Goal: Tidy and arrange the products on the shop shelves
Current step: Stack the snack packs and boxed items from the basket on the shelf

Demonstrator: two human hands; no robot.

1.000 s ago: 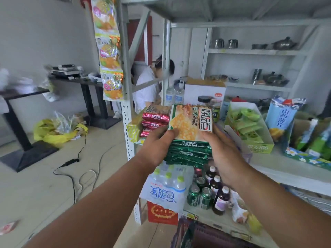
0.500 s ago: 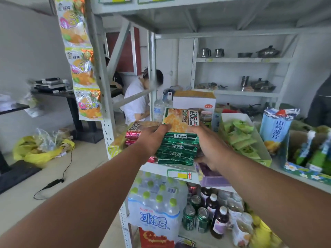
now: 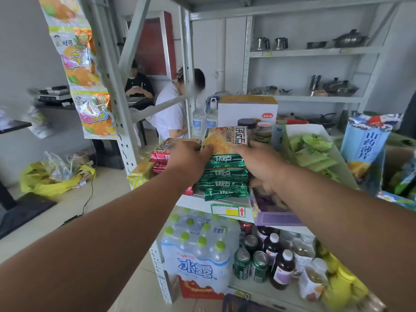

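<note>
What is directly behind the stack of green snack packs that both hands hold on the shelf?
Behind the green snack packs stand dark-lidded jars and a white carton. The stack and hands cover the jars' lower parts.

The left hand [image 3: 188, 162] covers the right part of the red packets [image 3: 162, 154], and its fingertips are hidden on the green stack [image 3: 224, 176]. The right hand [image 3: 262, 166] hides the stack's right edge, so its grip there cannot be judged. The purple box [image 3: 273, 216] is partly behind the right forearm. The hanging snack strip [image 3: 78, 68] is cut off at the top edge. The yellow packets [image 3: 344, 287] at lower right are blurred.
</note>
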